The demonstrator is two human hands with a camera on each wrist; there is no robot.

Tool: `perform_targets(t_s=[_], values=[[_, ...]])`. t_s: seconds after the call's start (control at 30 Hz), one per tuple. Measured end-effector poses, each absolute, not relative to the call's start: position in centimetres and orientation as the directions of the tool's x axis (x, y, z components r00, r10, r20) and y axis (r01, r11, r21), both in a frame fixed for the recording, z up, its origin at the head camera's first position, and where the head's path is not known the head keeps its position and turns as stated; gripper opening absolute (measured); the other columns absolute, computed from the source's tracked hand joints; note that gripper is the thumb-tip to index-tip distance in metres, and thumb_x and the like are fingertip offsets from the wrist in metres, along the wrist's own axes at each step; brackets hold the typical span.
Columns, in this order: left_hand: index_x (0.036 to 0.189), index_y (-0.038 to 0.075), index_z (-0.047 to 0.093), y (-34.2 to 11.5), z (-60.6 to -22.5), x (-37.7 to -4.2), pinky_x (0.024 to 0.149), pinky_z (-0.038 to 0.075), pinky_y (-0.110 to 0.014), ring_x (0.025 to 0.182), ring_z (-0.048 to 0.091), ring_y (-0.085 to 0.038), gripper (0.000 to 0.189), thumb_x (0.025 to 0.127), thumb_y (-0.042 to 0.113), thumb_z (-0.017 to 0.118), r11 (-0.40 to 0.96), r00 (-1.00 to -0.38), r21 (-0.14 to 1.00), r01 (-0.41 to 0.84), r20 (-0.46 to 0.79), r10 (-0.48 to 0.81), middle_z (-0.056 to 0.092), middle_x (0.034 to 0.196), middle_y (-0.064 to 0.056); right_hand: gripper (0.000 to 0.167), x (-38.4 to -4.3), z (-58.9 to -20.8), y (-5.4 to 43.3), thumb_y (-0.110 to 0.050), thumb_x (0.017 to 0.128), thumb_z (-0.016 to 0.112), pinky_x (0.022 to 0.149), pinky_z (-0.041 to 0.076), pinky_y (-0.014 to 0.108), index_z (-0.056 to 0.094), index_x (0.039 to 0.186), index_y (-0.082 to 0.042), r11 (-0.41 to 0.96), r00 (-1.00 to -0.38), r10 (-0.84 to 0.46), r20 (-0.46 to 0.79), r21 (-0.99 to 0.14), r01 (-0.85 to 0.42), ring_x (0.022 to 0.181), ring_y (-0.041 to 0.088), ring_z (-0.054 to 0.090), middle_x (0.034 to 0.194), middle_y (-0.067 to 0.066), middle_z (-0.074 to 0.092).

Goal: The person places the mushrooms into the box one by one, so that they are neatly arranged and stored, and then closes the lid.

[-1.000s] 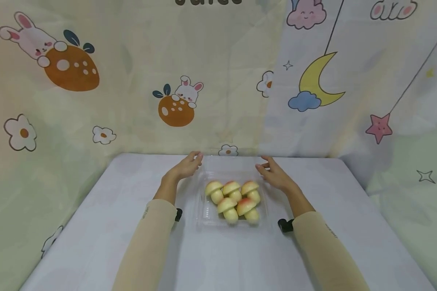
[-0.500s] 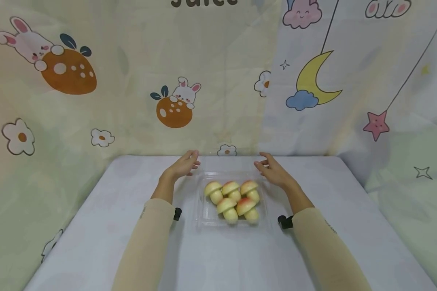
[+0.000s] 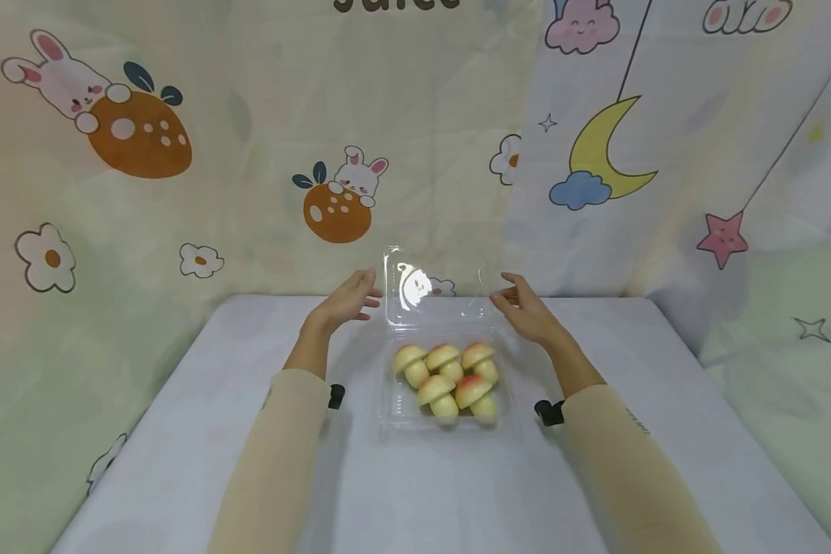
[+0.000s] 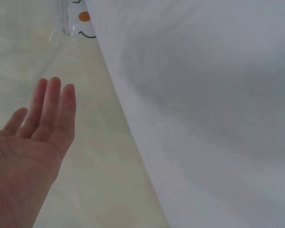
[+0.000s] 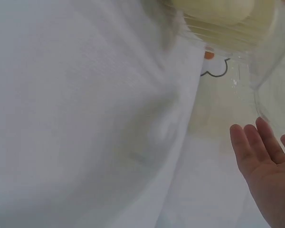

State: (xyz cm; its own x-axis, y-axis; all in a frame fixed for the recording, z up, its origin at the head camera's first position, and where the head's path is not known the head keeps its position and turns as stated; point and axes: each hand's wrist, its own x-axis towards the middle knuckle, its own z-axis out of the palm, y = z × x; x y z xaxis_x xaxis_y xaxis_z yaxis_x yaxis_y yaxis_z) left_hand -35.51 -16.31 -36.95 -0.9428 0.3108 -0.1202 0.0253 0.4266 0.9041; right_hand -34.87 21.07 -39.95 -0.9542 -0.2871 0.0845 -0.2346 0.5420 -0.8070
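Note:
A clear plastic clamshell box stands mid-table in the head view. Several pale yellow, mushroom-shaped pieces, some with reddish caps, lie in its base. Its transparent lid is raised at the back, glare on its left half. My left hand is beside the lid's left edge, fingers extended; the left wrist view shows the palm and fingers mostly straight. My right hand has its fingertips right at the lid's right edge. In the right wrist view its fingers are also extended, close to the clear plastic.
A white-covered table lies under the box. Close behind its far edge hangs a printed cloth backdrop with rabbits, flowers and a moon. Dark wrist devices are worn at both sleeves.
The lid has swung upward and now stands more upright, showing glare. Both hands have risen slightly with it. The base and the mushroom-shaped pieces have stayed in place.

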Motion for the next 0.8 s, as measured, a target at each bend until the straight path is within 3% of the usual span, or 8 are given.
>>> perform_targets(t_s=[0.3, 0.43, 0.63, 0.8], values=[[0.162, 0.009, 0.018, -15.7, -32.9, -35.9, 0.112, 0.045, -0.054, 0.138, 0.051, -0.038, 0.070, 0.110, 0.054, 0.029, 0.432, -0.946, 0.897, 0.090, -0.059, 0.319, 0.048, 0.152, -0.022, 0.069, -35.2, -36.8, 21.4, -0.034, 0.109, 0.050, 0.106, 0.048, 0.057, 0.018, 0.162, -0.006, 0.480, -0.940, -0.267, 0.214, -0.816, -0.322, 0.137, 0.043, 0.046, 0.144, 0.025, 0.047], [0.162, 0.009, 0.017, -16.0, -31.3, -35.5, 0.114, 0.043, -0.054, 0.139, 0.050, -0.037, 0.073, 0.109, 0.056, 0.029, 0.447, -0.946, 0.886, 0.125, -0.030, 0.323, 0.047, 0.154, -0.021, 0.067, -35.5, -35.5, 21.2, -0.030, 0.108, 0.051, 0.101, 0.052, 0.056, 0.019, 0.162, -0.006, 0.463, -0.931, -0.260, 0.256, -0.813, -0.353, 0.135, 0.042, 0.049, 0.142, 0.025, 0.048], [0.161, 0.012, 0.024, -16.2, -29.5, -34.6, 0.111, 0.046, -0.053, 0.132, 0.058, -0.036, 0.068, 0.109, 0.054, 0.032, 0.466, -0.940, 0.864, 0.192, 0.025, 0.340, 0.049, 0.151, -0.019, 0.063, -33.5, -32.6, 20.8, -0.017, 0.108, 0.051, 0.099, 0.052, 0.058, 0.021, 0.160, -0.001, 0.435, -0.917, -0.266, 0.297, -0.812, -0.389, 0.132, 0.044, 0.050, 0.139, 0.029, 0.049], [0.157, 0.013, 0.038, -16.5, -28.5, -34.0, 0.108, 0.049, -0.050, 0.126, 0.062, -0.033, 0.057, 0.111, 0.047, 0.035, 0.480, -0.929, 0.840, 0.254, 0.074, 0.362, 0.055, 0.145, -0.014, 0.058, -32.2, -31.4, 21.2, -0.016, 0.107, 0.052, 0.092, 0.055, 0.036, 0.027, 0.158, -0.001, 0.453, -0.909, -0.267, 0.321, -0.790, -0.413, 0.131, 0.040, 0.052, 0.137, 0.026, 0.053]])
